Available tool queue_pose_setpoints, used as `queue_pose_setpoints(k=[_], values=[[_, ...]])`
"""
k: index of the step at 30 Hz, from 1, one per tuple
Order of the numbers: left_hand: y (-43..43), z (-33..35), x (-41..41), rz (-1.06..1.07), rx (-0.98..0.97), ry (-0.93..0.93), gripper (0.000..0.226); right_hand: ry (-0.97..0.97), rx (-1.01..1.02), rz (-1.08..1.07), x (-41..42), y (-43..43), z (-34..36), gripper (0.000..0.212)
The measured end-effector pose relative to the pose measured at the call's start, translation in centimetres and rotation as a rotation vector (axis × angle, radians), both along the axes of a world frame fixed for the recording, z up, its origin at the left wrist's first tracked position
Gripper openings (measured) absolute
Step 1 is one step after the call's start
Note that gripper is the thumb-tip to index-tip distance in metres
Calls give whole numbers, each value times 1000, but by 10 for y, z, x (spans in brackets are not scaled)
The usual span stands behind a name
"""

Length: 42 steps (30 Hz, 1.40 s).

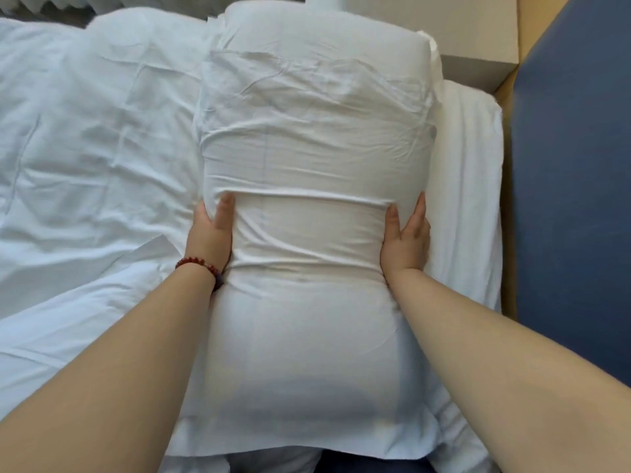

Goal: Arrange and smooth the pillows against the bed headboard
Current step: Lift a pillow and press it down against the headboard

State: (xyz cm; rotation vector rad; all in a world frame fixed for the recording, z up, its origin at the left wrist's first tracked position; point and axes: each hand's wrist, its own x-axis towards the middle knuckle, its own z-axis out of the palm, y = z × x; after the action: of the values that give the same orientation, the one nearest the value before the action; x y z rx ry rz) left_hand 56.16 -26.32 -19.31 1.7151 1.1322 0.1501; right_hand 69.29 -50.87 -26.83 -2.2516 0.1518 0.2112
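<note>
While the white pillow (307, 158) lies lengthwise at centre on the bed (85, 138), left grip (210, 233) and right grip (406, 237) clasp its 9 and 3 o'clock sides, pinching it narrow. Second pillow (467, 186): 2 o'clock, touching.

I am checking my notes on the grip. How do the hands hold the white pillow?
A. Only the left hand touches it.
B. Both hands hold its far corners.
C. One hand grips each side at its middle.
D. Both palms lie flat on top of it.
C: the left hand and the right hand grip opposite sides of the pillow at its pinched-in middle.
</note>
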Motion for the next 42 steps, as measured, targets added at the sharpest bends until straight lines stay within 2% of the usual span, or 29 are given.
queue_pose_setpoints(k=[3,6,10,15,18,21,24,26,29,31,35,38,42], values=[[-6,30,-1,58,-34,36,99,102,118,31,2,-11,9,71],[-18,54,-4,67,-71,13,92,191,217,44,1,-18,20,73],[-33,77,-9,76,-109,25,69,301,221,51,1,-20,38,73],[-26,85,-27,50,-162,71,70,385,172,-9,-8,-14,61,72],[-24,87,-38,52,-183,28,60,388,108,-47,-25,-4,77,66],[-27,98,-48,33,-178,-25,50,344,21,7,-49,17,108,70],[-31,121,-55,-96,-206,-146,59,247,20,96,-77,41,156,73],[-36,138,-58,-198,-256,-257,65,187,46,151,-91,53,193,82],[-45,169,-52,-309,-392,-337,49,149,77,174,-96,58,251,106],[-53,186,-41,-385,-500,-354,39,148,83,179,-93,54,284,107],[-77,204,-17,-397,-656,-398,43,100,-163,206,-80,49,328,112],[-103,206,-1,-393,-857,-409,52,98,-337,86,-64,36,340,115],[-137,204,11,-386,-1007,-401,49,27,-437,7,-50,-9,336,98]])
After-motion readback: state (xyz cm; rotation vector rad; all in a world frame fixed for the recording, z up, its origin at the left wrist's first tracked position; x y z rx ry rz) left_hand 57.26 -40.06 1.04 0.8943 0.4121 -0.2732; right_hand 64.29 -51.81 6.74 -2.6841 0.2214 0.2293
